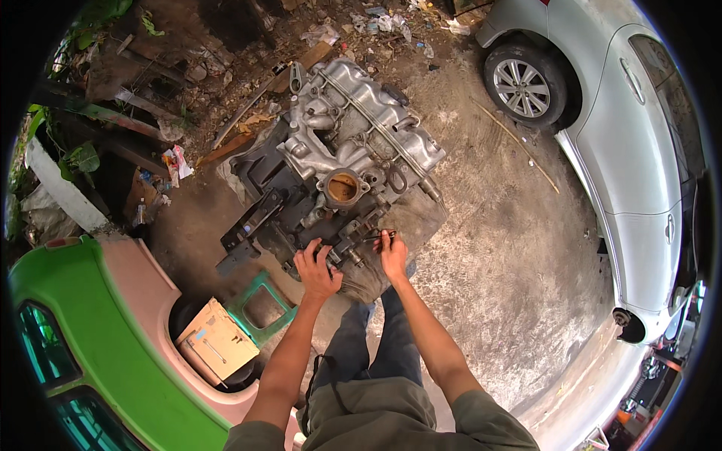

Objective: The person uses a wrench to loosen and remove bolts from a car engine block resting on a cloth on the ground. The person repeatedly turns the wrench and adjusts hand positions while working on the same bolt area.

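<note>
A large engine (353,128) of silver cast metal stands in front of me, with a round brown-stained opening (343,187) in its near part. My left hand (317,270) rests on the engine's near edge, fingers spread and bent against small metal fittings (332,256). To its right, my right hand (393,257) is closed in a pinch at a dark, thin piece (384,235) beside the same row of fittings. Whether that piece is loose or part of the engine is hidden by the fingers. A grey cloth-like cover (412,225) lies under the engine's near right side.
At lower left stands a green and pink car body (83,301); a board with a wrench (215,350) sits in its wheel arch, beside a green stool (260,304). A silver car (624,143) is parked at right. Wood scraps and litter (387,26) lie behind the engine.
</note>
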